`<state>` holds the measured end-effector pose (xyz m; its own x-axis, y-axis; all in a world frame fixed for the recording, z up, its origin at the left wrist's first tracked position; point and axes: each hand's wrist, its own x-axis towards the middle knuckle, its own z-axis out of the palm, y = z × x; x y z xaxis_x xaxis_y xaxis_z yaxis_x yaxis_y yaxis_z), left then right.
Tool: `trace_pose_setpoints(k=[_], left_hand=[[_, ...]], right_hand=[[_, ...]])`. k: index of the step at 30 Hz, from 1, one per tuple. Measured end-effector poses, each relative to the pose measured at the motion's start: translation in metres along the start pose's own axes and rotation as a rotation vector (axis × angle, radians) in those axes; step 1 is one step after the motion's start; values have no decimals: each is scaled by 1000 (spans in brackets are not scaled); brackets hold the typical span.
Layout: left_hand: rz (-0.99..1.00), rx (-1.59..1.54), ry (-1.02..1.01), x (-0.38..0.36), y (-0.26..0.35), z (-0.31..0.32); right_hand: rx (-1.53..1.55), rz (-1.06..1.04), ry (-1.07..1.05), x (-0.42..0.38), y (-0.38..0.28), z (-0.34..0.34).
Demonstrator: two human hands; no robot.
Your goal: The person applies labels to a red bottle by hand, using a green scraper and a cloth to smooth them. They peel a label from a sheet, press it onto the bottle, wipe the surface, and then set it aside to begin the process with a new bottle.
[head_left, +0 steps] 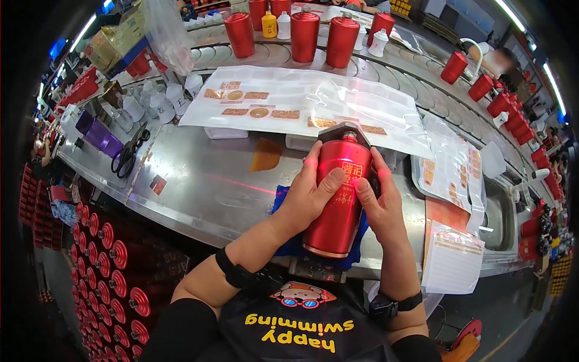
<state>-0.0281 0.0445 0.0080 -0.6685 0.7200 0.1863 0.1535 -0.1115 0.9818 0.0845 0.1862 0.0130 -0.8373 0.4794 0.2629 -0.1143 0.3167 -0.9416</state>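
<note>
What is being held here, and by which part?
A red bottle, gripped around its body by both hands: left hand and right hand, thumbs pressing its gold label.

A red bottle (339,202) is lying tilted on a blue cloth (282,199) at the near edge of the metal bench, its capped neck pointing toward 12 o'clock and its flat base facing 6 o'clock. It is metallic, glossy and roughly cylindrical, narrowing to a short neck, with 1 gold square label sitting high on its front and gold script below it. A red glow is showing across its shoulder. The cloth is peeking out at 9 o'clock of the bottle.
</note>
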Motion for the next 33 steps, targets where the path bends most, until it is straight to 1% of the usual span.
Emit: trace_pose_setpoints(k=[12,24,29,33], left_hand=[[25,-40,-7,-2,-5,0],[16,-44,-11,-4,-3,1],[-8,-68,-10,-5,-1,1],[18,-62,-15,-6,-2,1]], right_hand=[[42,13,1,-2,-1,1],[-27,17,3,-5,-3,0],[-3,4,14,-7,-2,0],[-38,6,8,-7,-4,-2]])
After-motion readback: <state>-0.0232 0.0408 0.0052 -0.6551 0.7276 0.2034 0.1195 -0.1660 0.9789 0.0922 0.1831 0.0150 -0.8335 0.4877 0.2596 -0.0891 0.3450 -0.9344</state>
